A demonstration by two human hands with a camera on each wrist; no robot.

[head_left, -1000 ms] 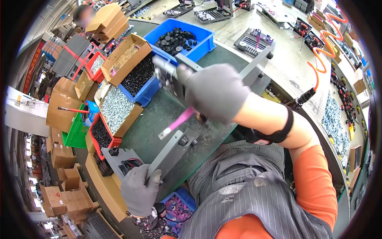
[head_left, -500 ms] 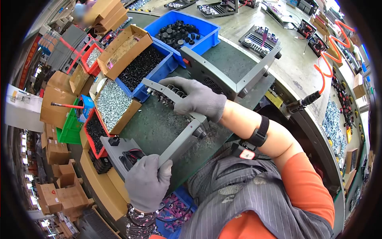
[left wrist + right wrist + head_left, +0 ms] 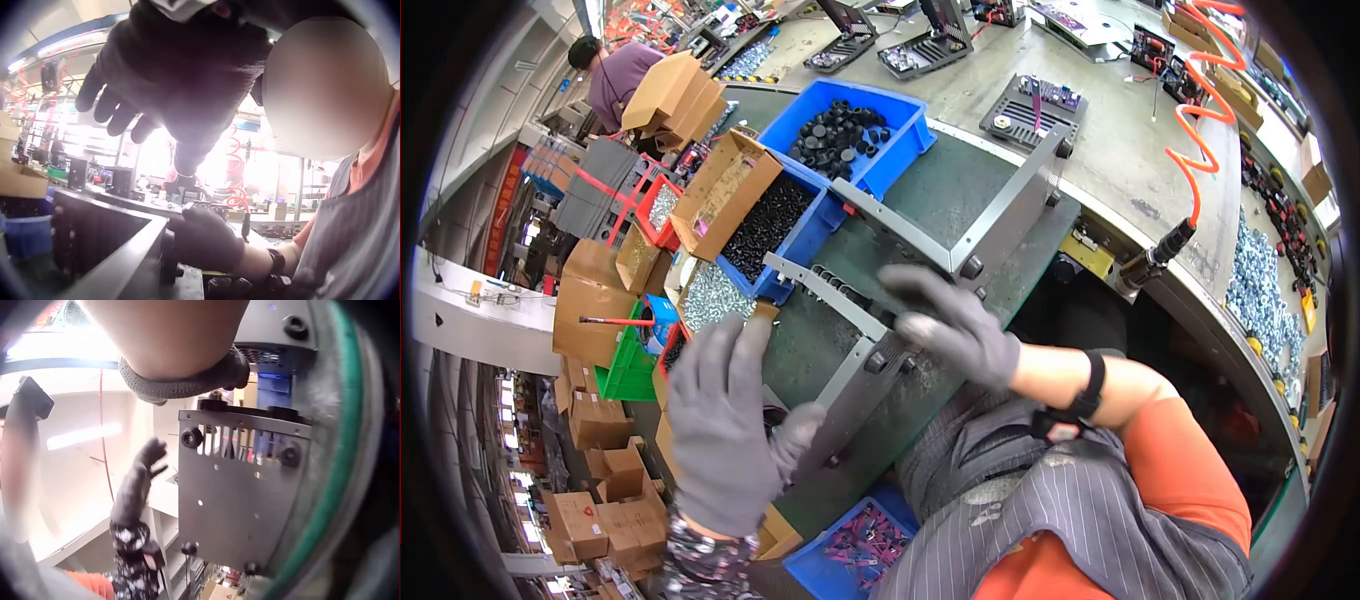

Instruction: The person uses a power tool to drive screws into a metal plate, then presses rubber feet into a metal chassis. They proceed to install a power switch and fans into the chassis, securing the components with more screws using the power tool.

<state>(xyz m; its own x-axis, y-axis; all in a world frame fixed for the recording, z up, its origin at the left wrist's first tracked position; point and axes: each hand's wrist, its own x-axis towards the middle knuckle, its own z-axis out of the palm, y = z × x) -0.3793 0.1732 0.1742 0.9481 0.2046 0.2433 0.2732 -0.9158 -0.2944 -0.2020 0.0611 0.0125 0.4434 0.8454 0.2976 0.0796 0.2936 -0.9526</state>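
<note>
A grey metal casing with black feet (image 3: 840, 395) stands on the green-topped bench, its plate with slots and feet facing the right wrist view (image 3: 234, 494). At its far end is a grey panel (image 3: 825, 296) with a row of dark fittings behind it. My gloved left hand (image 3: 730, 430) hovers over the casing's near side, fingers spread, holding nothing. The gloved right hand (image 3: 955, 330) is close by the corner where panel and base meet, its fingers extended; in the left wrist view that hand (image 3: 206, 237) overlaps the casing's side.
Another grey casing (image 3: 1015, 215) stands beyond the right hand. Blue bins of black caps (image 3: 915, 140) and black screws, and a carton of silver screws (image 3: 718, 302), line the left. A bin of purple parts (image 3: 815, 575) is below; an air driver (image 3: 1155, 258) hangs on an orange hose.
The right hand carried the panel over and held it at the casing's end; now it has let go and moved back. My left hand has released the casing's edge and lifted.
</note>
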